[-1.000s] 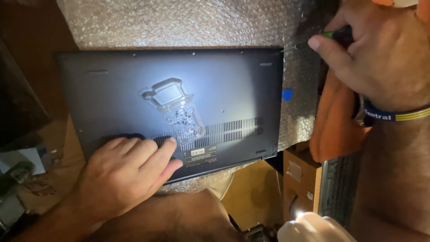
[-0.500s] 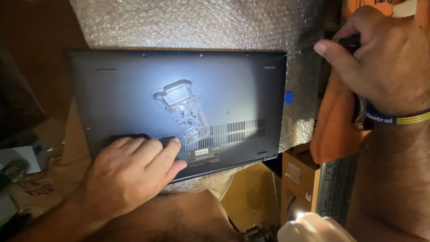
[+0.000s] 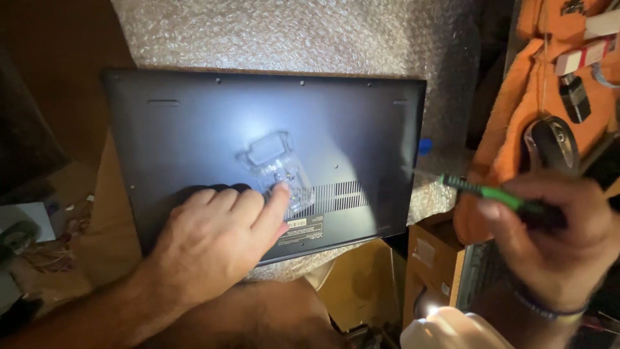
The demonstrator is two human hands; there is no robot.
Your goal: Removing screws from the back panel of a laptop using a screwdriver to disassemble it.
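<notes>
Laptop (image 3: 258, 136): dark, underside up on bubble wrap (image 3: 290, 32), long axis left-right. Left hand (image 3: 213, 245) flat on its near edge, fingers spread. Right hand (image 3: 555, 245), off its right end, fingers closed around green screwdriver (image 3: 481, 189), tip pointing toward the laptop's right edge.

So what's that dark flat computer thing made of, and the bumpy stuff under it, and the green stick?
The laptop's bottom cover looks like smooth matte metal or hard plastic; light glares softly off it, so I can't tell which. The bubble wrap under it is thin clear plastic, covered in tiny air pockets. The screwdriver in the right hand has a shiny green handle, probably plastic, and a thin metal-looking tip.
</notes>
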